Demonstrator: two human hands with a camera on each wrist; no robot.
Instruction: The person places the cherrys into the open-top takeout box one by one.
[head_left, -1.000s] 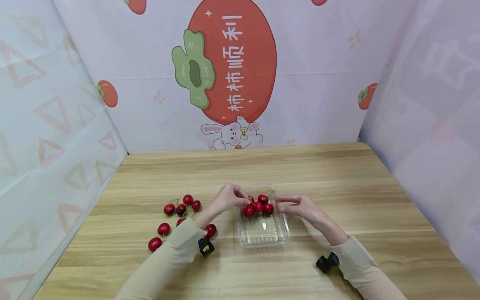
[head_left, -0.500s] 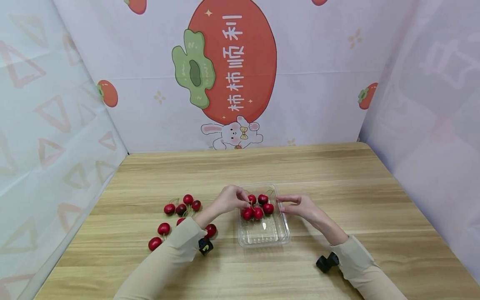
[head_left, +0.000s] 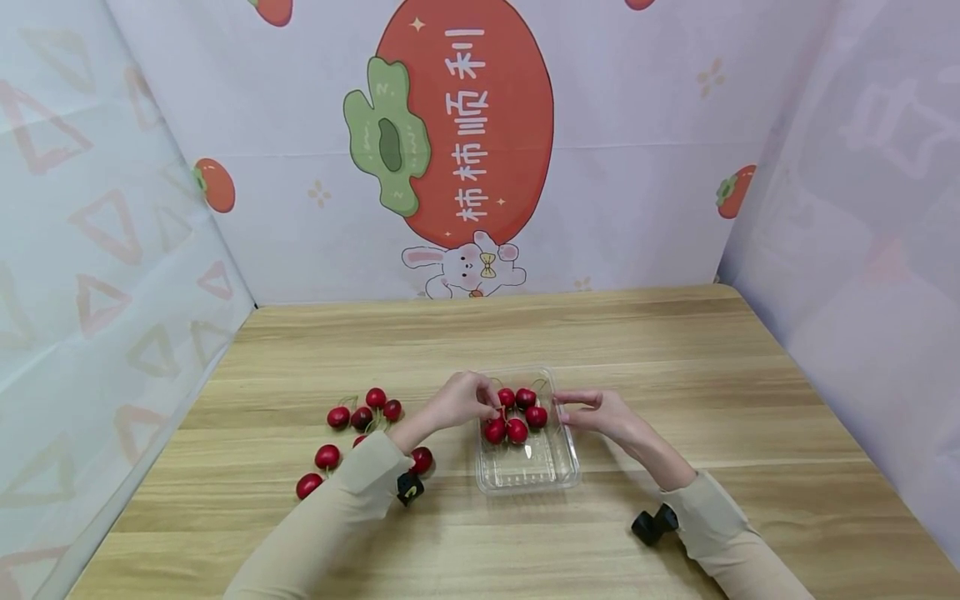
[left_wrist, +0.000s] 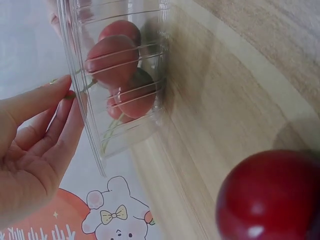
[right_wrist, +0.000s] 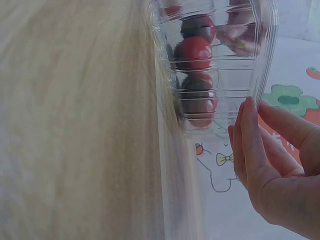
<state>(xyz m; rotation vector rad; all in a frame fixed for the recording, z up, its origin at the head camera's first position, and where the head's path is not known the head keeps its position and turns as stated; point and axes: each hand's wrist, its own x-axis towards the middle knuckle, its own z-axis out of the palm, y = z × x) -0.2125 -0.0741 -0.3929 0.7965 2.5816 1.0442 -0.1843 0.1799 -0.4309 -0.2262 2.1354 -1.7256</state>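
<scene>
A clear plastic container (head_left: pixel 527 478) lies on the table with several red cherries (head_left: pixel 517 431) grouped in its far half. My left hand (head_left: pixel 463 398) reaches over the container's left rim, thumb and fingers pinching the green stem (left_wrist: pixel 71 95) of a cherry (head_left: pixel 494 431) inside. At the opposite side my right hand (head_left: pixel 609 417) holds the right rim between thumb and fingertips, seen closer as the right hand (right_wrist: pixel 280 170) in the right wrist view. Through the ribbed wall, cherries (left_wrist: pixel 112 60) show in the left wrist view.
Several loose cherries (head_left: pixel 327 457) with stems lie left of the container, partly covered by the left sleeve (head_left: pixel 337 508). One cherry (head_left: pixel 422 460) lies beside the left wrist. A printed cloth (head_left: pixel 630 167) hangs behind the wooden table (head_left: pixel 637 333).
The cherry at my left fingers has moved slightly down and toward me within the container, and its neighbours have shifted apart. My right hand and the container stay put.
</scene>
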